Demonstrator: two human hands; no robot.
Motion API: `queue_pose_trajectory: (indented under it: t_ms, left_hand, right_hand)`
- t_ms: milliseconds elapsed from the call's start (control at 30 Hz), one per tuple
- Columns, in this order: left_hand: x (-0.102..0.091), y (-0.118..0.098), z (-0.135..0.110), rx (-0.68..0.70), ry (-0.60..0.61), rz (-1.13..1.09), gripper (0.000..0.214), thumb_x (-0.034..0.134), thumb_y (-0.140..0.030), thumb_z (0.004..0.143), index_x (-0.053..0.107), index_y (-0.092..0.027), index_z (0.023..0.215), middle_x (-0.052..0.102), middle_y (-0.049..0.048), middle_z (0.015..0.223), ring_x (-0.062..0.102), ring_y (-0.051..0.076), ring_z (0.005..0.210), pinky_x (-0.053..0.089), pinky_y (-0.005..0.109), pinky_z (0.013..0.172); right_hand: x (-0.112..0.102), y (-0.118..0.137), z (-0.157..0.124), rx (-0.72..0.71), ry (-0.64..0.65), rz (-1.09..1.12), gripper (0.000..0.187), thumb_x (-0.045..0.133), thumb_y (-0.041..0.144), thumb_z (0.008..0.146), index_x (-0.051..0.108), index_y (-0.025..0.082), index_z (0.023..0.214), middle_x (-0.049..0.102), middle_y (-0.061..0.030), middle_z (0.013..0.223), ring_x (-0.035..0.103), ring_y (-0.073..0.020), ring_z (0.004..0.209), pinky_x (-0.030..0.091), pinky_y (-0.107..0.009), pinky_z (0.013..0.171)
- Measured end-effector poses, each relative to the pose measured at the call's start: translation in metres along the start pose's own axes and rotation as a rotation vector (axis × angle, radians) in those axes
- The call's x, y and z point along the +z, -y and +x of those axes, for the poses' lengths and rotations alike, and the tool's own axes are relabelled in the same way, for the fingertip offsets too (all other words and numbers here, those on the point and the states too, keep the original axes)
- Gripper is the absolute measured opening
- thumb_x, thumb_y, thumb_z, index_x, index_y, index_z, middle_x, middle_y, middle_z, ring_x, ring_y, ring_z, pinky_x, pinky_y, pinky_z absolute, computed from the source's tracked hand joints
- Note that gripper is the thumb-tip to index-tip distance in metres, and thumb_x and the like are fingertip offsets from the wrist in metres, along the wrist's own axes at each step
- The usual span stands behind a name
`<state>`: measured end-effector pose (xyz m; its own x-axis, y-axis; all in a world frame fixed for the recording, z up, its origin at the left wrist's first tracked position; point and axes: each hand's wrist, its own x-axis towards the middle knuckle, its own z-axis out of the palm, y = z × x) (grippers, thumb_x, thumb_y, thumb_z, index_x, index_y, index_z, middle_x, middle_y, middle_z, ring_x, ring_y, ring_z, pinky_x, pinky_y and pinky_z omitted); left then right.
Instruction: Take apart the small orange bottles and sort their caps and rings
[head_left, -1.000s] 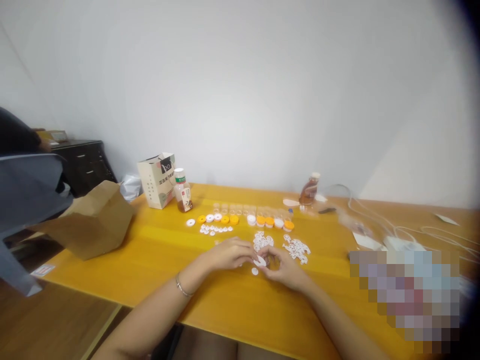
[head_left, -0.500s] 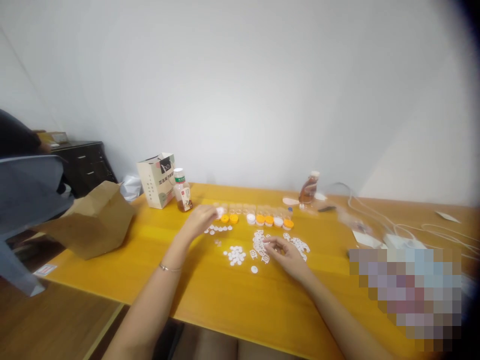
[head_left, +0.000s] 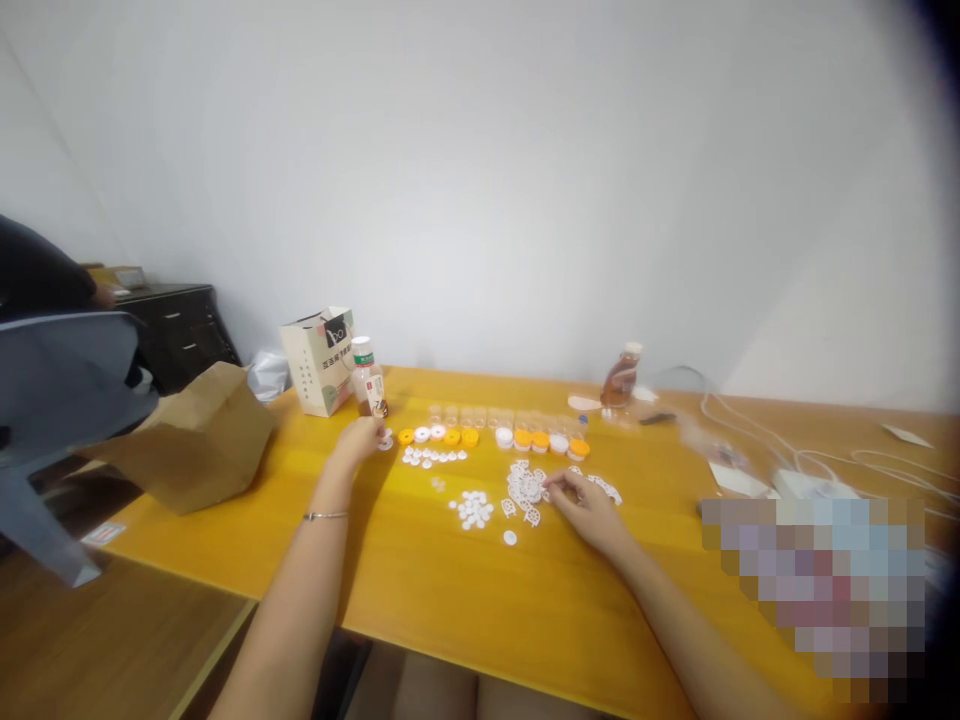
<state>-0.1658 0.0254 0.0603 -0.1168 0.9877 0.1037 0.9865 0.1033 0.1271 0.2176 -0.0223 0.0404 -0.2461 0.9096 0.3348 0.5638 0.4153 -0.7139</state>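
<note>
My left hand (head_left: pixel 358 438) reaches far forward, fingers curled at a white ring-shaped cap (head_left: pixel 385 441) at the left end of a row of orange and white caps (head_left: pixel 439 436). Whether the fingers grip that cap I cannot make out. My right hand (head_left: pixel 589 505) rests on the yellow table (head_left: pixel 420 590), fingertips pinched at the edge of a heap of small white cut-out pieces (head_left: pixel 525 488). A cluster of small white discs (head_left: pixel 471 509) lies between my hands, and a single disc (head_left: pixel 510 538) lies nearer me.
A tea bottle (head_left: pixel 368 378) and a paper gift bag (head_left: pixel 319 360) stand behind my left hand. A brown paper bag (head_left: pixel 191 440) lies at the left edge. Another bottle (head_left: pixel 619 378) stands at the back. Cables (head_left: pixel 817 460) run on the right. A grey chair (head_left: pixel 60 400) stands at left.
My left hand left the pieces in front of me, reached to the cap row, then slid left to its end. My right hand stayed by the white pieces.
</note>
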Motion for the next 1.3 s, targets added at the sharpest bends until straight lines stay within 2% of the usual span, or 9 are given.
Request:
queue_pose_trajectory:
  t_ms: [400, 533, 633, 700, 800, 867, 933, 1067, 1300]
  left_hand:
    - [0.002, -0.006, -0.003, -0.012, 0.040, 0.015, 0.012, 0.052, -0.022, 0.073, 0.059, -0.014, 0.076, 0.062, 0.0112, 0.084, 0.058, 0.021, 0.076, 0.042, 0.027, 0.065]
    - [0.000, -0.006, -0.004, -0.009, 0.012, 0.006, 0.014, 0.050, -0.023, 0.075, 0.059, -0.013, 0.076, 0.062, 0.0115, 0.082, 0.058, 0.021, 0.075, 0.043, 0.027, 0.066]
    - [-0.005, -0.018, -0.006, 0.010, -0.058, -0.004, 0.017, 0.050, -0.022, 0.077, 0.058, -0.013, 0.089, 0.060, 0.0127, 0.092, 0.057, 0.023, 0.085, 0.043, 0.029, 0.072]
    - [-0.008, -0.039, -0.014, 0.093, -0.138, -0.044, 0.022, 0.047, -0.022, 0.081, 0.054, -0.015, 0.101, 0.056, 0.0117, 0.104, 0.053, 0.021, 0.095, 0.041, 0.028, 0.079]
    - [-0.004, -0.087, -0.041, 0.519, -0.231, -0.251, 0.021, 0.040, -0.025, 0.087, 0.053, -0.016, 0.102, 0.057, 0.0080, 0.097, 0.054, 0.016, 0.090, 0.041, 0.026, 0.081]
    - [0.002, -0.120, -0.066, 0.825, -0.114, -0.295, 0.022, 0.040, -0.028, 0.088, 0.053, -0.018, 0.102, 0.058, 0.0055, 0.091, 0.054, 0.015, 0.084, 0.042, 0.024, 0.076]
    - [0.011, -0.147, -0.090, 1.017, -0.026, -0.274, 0.023, 0.043, -0.031, 0.087, 0.053, -0.019, 0.104, 0.057, 0.0053, 0.092, 0.054, 0.016, 0.085, 0.043, 0.025, 0.076]
    - [0.028, -0.169, -0.114, 1.103, 0.024, -0.248, 0.020, 0.039, -0.024, 0.089, 0.054, -0.017, 0.099, 0.055, 0.0069, 0.092, 0.054, 0.016, 0.086, 0.043, 0.025, 0.078]
    - [0.043, -0.170, -0.108, 1.109, 0.040, -0.257, 0.021, 0.036, -0.014, 0.088, 0.056, -0.015, 0.094, 0.054, 0.0064, 0.090, 0.054, 0.014, 0.079, 0.043, 0.023, 0.075]
  right_hand:
    - [-0.002, -0.004, 0.002, -0.019, -0.002, -0.034, 0.018, 0.044, 0.031, 0.071, 0.057, 0.020, 0.074, 0.063, -0.0008, 0.069, 0.056, -0.0165, 0.064, 0.041, -0.026, 0.060]
    - [-0.002, -0.005, 0.003, -0.019, -0.001, -0.029, 0.018, 0.044, 0.031, 0.071, 0.058, 0.020, 0.073, 0.061, -0.0004, 0.066, 0.056, -0.0166, 0.063, 0.041, -0.027, 0.059]
    - [-0.003, -0.005, 0.003, -0.011, -0.004, -0.022, 0.017, 0.044, 0.031, 0.071, 0.057, 0.020, 0.074, 0.061, -0.0004, 0.065, 0.055, -0.0169, 0.063, 0.042, -0.027, 0.060]
    - [-0.003, -0.006, 0.003, -0.008, -0.008, -0.016, 0.017, 0.044, 0.030, 0.072, 0.057, 0.020, 0.074, 0.061, -0.0007, 0.066, 0.055, -0.0170, 0.063, 0.041, -0.027, 0.060]
    - [-0.003, -0.007, 0.003, -0.009, -0.006, -0.017, 0.018, 0.043, 0.030, 0.072, 0.058, 0.019, 0.074, 0.061, -0.0007, 0.066, 0.055, -0.0165, 0.063, 0.041, -0.027, 0.059]
    - [-0.003, -0.008, 0.003, -0.008, 0.000, -0.020, 0.018, 0.043, 0.030, 0.073, 0.058, 0.019, 0.074, 0.061, -0.0005, 0.066, 0.054, -0.0160, 0.061, 0.041, -0.026, 0.059]
    - [-0.003, -0.009, 0.003, -0.011, 0.003, -0.021, 0.018, 0.043, 0.030, 0.073, 0.058, 0.019, 0.074, 0.061, -0.0006, 0.067, 0.054, -0.0156, 0.061, 0.040, -0.026, 0.058]
    - [-0.001, -0.011, 0.004, -0.030, 0.000, -0.016, 0.018, 0.044, 0.030, 0.073, 0.058, 0.018, 0.075, 0.062, -0.0009, 0.068, 0.054, -0.0155, 0.062, 0.041, -0.026, 0.059]
    - [-0.002, -0.007, 0.003, -0.024, -0.003, -0.034, 0.018, 0.043, 0.031, 0.073, 0.057, 0.019, 0.072, 0.061, -0.0004, 0.065, 0.054, -0.0160, 0.061, 0.041, -0.027, 0.059]
